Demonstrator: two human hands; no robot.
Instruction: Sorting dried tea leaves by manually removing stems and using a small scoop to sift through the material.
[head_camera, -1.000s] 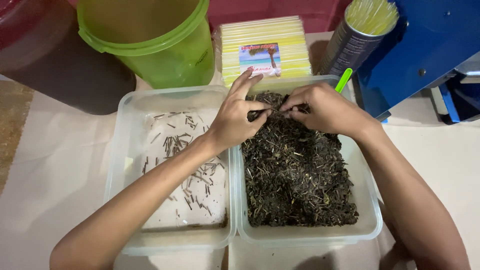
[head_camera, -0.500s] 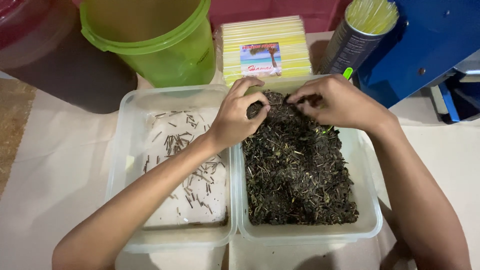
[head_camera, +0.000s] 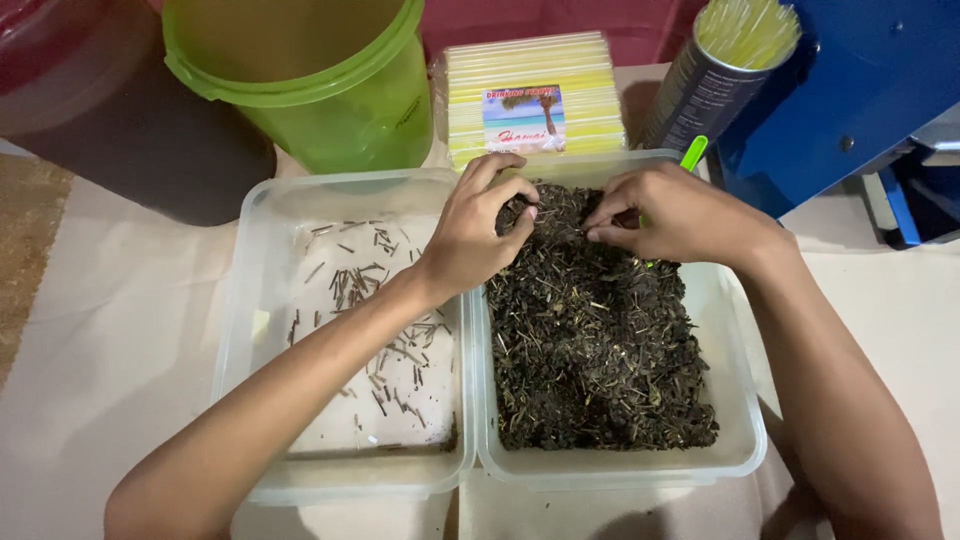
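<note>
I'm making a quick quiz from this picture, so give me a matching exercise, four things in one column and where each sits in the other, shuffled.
1. green bucket
2. short stems
3. dried leaves
4. can of straws

A. right clear tub
B. far left, behind the tubs
C. far right, by the blue machine
D. left clear tub

Pairs: 1-B, 2-D, 3-A, 4-C

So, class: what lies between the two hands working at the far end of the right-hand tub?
In the head view, only dark dried leaves fill the stretch between the left hand and the right hand, inside the clear tub.
</note>
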